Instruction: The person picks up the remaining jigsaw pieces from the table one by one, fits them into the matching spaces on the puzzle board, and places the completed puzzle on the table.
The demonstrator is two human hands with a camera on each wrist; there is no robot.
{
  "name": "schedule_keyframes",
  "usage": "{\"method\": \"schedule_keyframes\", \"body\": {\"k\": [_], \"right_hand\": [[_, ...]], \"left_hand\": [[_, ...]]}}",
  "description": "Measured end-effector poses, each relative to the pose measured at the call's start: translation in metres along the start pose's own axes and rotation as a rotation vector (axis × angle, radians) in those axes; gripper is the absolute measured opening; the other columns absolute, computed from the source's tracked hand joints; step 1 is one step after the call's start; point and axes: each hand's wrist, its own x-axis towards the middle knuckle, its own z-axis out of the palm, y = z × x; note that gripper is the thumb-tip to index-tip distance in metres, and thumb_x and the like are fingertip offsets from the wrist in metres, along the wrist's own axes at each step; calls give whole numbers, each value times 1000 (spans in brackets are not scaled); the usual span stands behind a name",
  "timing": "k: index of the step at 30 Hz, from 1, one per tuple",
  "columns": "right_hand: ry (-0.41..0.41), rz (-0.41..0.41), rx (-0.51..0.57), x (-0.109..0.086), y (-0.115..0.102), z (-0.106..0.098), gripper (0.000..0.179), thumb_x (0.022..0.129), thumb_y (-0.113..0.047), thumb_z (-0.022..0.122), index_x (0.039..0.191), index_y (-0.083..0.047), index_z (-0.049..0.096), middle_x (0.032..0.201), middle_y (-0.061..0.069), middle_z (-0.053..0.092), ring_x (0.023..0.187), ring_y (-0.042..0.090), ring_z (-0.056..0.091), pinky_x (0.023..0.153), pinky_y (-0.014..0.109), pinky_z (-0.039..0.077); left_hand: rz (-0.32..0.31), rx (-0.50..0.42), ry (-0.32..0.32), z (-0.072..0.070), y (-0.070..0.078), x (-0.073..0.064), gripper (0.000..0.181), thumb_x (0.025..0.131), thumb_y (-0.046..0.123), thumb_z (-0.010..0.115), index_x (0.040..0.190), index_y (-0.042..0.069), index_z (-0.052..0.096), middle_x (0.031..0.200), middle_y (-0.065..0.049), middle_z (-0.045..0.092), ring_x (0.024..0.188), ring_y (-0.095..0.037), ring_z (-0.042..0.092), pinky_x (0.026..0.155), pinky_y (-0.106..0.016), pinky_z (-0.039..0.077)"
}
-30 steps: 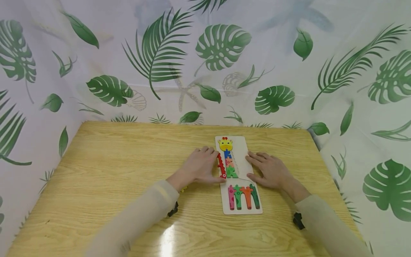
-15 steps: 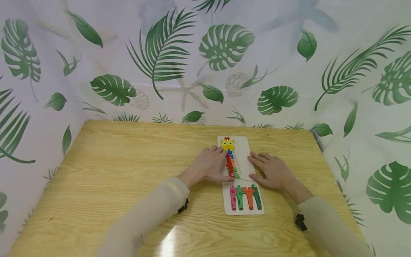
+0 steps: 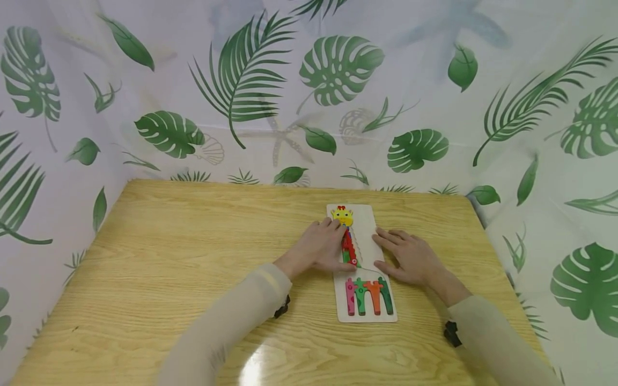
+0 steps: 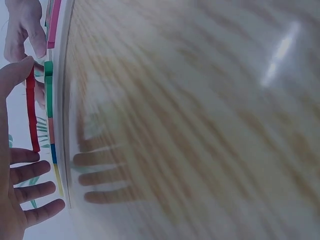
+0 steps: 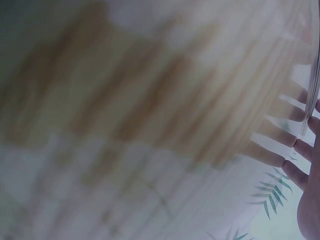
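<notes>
My left hand [image 3: 321, 246] pinches a long red puzzle piece [image 3: 350, 247] between thumb and forefinger over a pale giraffe puzzle board [image 3: 368, 217]. In the left wrist view the red piece [image 4: 32, 110] hangs apart from the pieces on the board, its other fingers spread. Straight fingers of my right hand [image 3: 404, 255] touch the board's right edge. On the board lie a yellow giraffe head [image 3: 342, 216] and pink [image 3: 350, 300], green [image 3: 360, 301], orange [image 3: 374, 295] and dark green [image 3: 387, 298] leg pieces. The neck pieces are mostly hidden under the red piece and left hand.
The board lies on a wood-grain table [image 3: 193, 241]. Behind and beside it hangs a white cloth [image 3: 357, 177] printed with green leaves. Each wrist carries a dark strapped device, such as the black mount [image 3: 451, 333] at the right.
My left hand has moved right with the red piece, from the board's left edge to over the neck pieces. The right hand keeps its place at the board's edge.
</notes>
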Motion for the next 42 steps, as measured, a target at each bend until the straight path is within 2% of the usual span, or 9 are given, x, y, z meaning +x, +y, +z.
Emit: {"method": "schedule_keyframes", "body": {"k": [7, 16, 27, 35, 42], "right_hand": [[-5, 5, 4, 0, -1, -2, 76, 100, -65, 55, 161, -21, 46, 167, 5, 47, 146, 38, 52, 113, 64, 48], [2, 0, -3, 0, -1, -2, 76, 100, -65, 56, 161, -20, 46, 167, 5, 47, 145, 38, 52, 112, 63, 49], [-7, 0, 6, 0, -2, -2, 77, 100, -65, 56, 161, -21, 45, 168, 5, 45, 146, 38, 51, 113, 63, 48], [-11, -1, -6, 0, -1, -1, 77, 100, -66, 55, 161, -21, 45, 168, 5, 45, 146, 38, 52, 113, 63, 48], [-17, 0, -4, 1, 0, -1, 77, 100, -66, 54, 162, -21, 44, 168, 5, 44, 147, 38, 50, 114, 64, 47]], "left_hand": [[-13, -14, 16, 6, -1, 8, 106, 84, 89, 54, 157, 13, 45, 156, -8, 53, 141, -27, 54, 115, -44, 51], [-17, -49, 17, 7, 0, 12, 106, 84, 87, 55, 157, 12, 45, 156, -10, 52, 142, -28, 52, 115, -43, 51], [-10, -40, 49, 15, 0, 18, 104, 84, 88, 55, 154, 11, 49, 154, -9, 51, 141, -26, 50, 115, -42, 51], [7, -31, 61, 14, 0, 19, 103, 85, 86, 55, 154, 9, 49, 154, -10, 52, 143, -25, 48, 117, -42, 49], [9, -31, 38, 10, 2, 20, 104, 85, 87, 55, 154, 9, 48, 157, -10, 51, 145, -26, 47, 118, -43, 48]]}}
